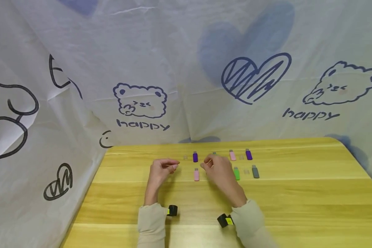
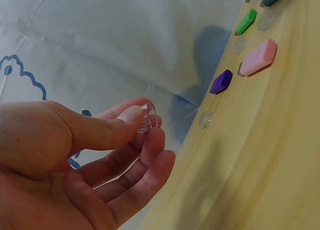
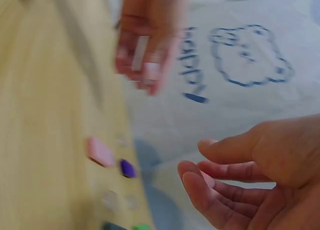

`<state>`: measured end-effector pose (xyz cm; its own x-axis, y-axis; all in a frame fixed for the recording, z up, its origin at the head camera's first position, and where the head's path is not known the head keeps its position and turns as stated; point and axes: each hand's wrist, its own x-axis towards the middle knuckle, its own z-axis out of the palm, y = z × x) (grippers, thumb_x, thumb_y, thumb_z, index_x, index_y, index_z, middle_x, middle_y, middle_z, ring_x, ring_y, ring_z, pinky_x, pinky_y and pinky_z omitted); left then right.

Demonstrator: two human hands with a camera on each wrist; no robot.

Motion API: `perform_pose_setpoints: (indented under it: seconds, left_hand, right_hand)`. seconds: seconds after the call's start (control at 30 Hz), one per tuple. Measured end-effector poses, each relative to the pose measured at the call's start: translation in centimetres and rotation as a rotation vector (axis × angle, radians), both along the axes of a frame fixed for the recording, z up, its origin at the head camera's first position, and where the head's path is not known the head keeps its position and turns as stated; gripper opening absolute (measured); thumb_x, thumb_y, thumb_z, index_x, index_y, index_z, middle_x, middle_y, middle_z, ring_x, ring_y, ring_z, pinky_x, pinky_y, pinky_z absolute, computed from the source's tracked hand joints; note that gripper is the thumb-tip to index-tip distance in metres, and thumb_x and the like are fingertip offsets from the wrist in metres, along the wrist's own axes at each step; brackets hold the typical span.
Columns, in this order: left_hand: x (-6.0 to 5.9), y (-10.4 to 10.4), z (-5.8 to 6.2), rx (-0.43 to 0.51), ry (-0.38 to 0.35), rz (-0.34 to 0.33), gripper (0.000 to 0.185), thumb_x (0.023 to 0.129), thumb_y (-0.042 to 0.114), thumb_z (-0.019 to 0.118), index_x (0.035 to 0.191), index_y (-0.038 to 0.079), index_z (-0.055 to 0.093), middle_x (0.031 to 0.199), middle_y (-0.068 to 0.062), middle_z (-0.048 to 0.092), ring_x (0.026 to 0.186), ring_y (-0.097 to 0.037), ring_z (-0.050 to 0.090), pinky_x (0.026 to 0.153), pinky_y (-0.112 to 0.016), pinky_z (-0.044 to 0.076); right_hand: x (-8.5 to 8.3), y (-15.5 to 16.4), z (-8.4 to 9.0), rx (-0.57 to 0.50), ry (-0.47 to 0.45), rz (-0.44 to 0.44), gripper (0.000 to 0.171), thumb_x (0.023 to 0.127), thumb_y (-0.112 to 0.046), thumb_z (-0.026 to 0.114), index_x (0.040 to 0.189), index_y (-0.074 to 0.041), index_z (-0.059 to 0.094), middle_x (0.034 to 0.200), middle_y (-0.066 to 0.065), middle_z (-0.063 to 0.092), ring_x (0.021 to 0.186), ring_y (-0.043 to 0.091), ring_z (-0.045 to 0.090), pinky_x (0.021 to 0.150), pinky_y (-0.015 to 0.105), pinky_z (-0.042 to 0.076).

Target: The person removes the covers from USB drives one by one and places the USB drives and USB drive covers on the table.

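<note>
My left hand is raised over the table and pinches a small clear plastic cap between thumb and forefinger. The right hand hovers opposite it, fingers loosely bent; thumb and fingertips stand apart with nothing between them in the right wrist view. Below and between the hands lie a purple USB stick and a pink USB stick, their metal plugs bare and pointing away from me. A clear cap lies left of the purple stick. The right hand partly hides a grey-green stick.
Farther right lie another pink stick, a second purple stick, a green stick and a grey stick. Clear caps sit among them. A printed cloth hangs behind the wooden table.
</note>
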<state>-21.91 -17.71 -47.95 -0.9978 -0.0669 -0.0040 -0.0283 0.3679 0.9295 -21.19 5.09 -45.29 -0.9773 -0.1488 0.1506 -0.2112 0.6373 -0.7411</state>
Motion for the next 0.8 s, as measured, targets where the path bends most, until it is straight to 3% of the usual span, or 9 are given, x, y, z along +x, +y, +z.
perform_pose_setpoints:
  seconds: [0.27,0.5,0.63,0.8]
  left_hand:
    - [-0.3,0.9,-1.0,-0.036,-0.003,-0.038,0.011,0.094,-0.006,0.069,0.101,-0.005,0.078,0.096,-0.016,0.076,0.082,-0.033,0.070,0.072,-0.043,0.061]
    - [-0.4,1.5,-1.8,-0.081,0.000,-0.036,0.003,0.091,-0.004,0.074,0.091,-0.003,0.077,0.083,-0.013,0.073,0.073,-0.029,0.066,0.059,-0.025,0.050]
    - [-0.4,1.8,-2.4,-0.135,0.001,-0.050,0.005,0.092,-0.002,0.075,0.088,0.000,0.078,0.083,-0.007,0.074,0.075,-0.022,0.067,0.064,-0.025,0.051]
    - [-0.6,2.4,-2.7,-0.181,0.022,-0.064,0.007,0.089,-0.003,0.077,0.084,0.003,0.078,0.081,-0.006,0.074,0.073,-0.015,0.066,0.069,-0.029,0.054]
  right_hand:
    - [1.3,5.1,1.4,-0.123,0.020,0.066,0.012,0.098,-0.011,0.071,0.107,-0.004,0.075,0.087,0.003,0.073,0.075,0.020,0.071,0.059,0.026,0.057]
    - [0.8,7.4,1.4,-0.199,0.046,0.051,0.015,0.099,-0.010,0.070,0.110,-0.002,0.074,0.091,0.009,0.073,0.075,0.021,0.071,0.057,0.027,0.059]
    - [0.6,8.3,1.1,-0.218,0.027,0.035,0.017,0.099,-0.010,0.070,0.113,-0.002,0.074,0.093,0.010,0.073,0.075,0.018,0.070,0.061,0.034,0.062]
    - [0.7,9.9,1.2,-0.245,-0.012,-0.033,0.019,0.099,-0.010,0.070,0.115,0.000,0.073,0.095,0.015,0.073,0.076,0.020,0.072,0.061,0.030,0.061]
